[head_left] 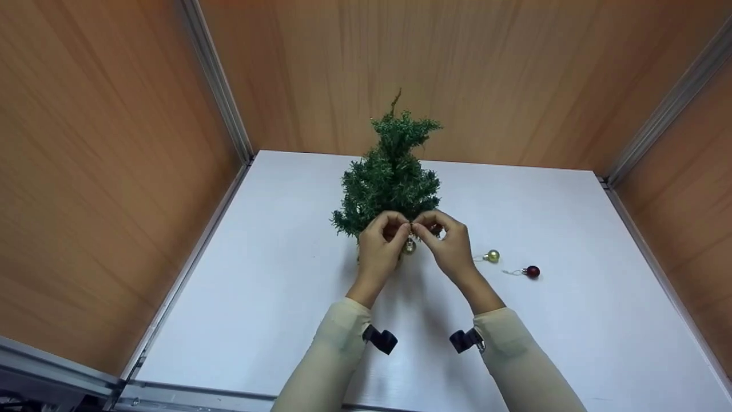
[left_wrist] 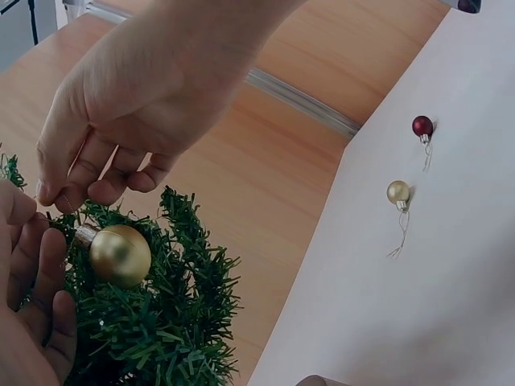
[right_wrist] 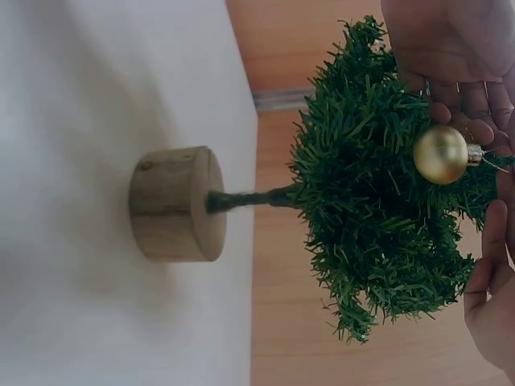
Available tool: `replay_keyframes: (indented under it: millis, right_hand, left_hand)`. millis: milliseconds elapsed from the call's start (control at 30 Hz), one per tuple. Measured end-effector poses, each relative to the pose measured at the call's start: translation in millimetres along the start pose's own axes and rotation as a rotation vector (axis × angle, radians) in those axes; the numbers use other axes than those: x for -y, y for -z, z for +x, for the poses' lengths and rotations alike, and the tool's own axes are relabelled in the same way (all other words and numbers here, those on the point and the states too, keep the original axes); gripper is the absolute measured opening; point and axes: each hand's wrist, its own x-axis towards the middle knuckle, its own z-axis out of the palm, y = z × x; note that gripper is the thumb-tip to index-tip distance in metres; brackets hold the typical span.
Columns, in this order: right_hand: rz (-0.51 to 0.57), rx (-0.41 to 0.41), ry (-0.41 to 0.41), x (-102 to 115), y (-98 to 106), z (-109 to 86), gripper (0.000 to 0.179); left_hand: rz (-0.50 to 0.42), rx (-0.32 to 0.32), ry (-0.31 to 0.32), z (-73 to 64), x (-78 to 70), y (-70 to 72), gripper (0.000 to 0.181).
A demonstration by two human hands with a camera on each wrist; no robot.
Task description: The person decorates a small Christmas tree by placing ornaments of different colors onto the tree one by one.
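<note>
A small artificial Christmas tree (head_left: 392,177) stands upright on a round wooden base (right_wrist: 173,205). At its front, a gold bauble (left_wrist: 121,256) hangs by a thin string, close against the green branches. My left hand (head_left: 380,246) pinches the string just above the bauble's cap between thumb and forefinger. Opposite it, my right hand (head_left: 449,243) pinches at the same string, the fingertips of both hands nearly meeting. In the right wrist view the bauble's metal cap (right_wrist: 475,155) points toward the fingers. The branch tip behind the fingers is partly hidden.
To the right on the white table (head_left: 257,286) lie a second gold bauble (head_left: 492,256) and a dark red bauble (head_left: 532,272), each with a string loop. Wooden panels (head_left: 469,74) wall in the back and both sides, with metal rails along the edges.
</note>
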Motion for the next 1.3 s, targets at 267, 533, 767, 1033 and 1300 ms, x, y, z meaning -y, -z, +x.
replay_keyframes:
  millis: [267, 533, 767, 1033, 1300]
  right_hand:
    - [-0.002, -0.043, -0.019, 21.6, -1.0, 1.4, 0.006]
    - [-0.006, -0.05, -0.014, 5.1, -4.1, 4.3, 0.011]
    - [-0.007, -0.061, 0.007, -4.4, -4.7, 5.4, 0.011]
    - [-0.013, -0.067, -0.015, -0.2, -3.6, 5.1, 0.009]
    - [-0.023, -0.056, -0.045, 32.1, -0.3, 4.3, 0.006]
  left_hand:
    - [0.006, -0.045, -0.038, 0.9, -26.3, 6.6, 0.004]
    - [0.014, -0.058, -0.037, 3.3, -24.0, 6.5, 0.004]
    - [0.041, -0.064, -0.035, 9.0, 1.0, 1.6, 0.006]
    - [0.073, -0.079, -0.043, 9.8, 0.6, 0.3, 0.004]
    - [0.097, -0.104, -0.06, 7.9, 1.1, -1.1, 0.004]
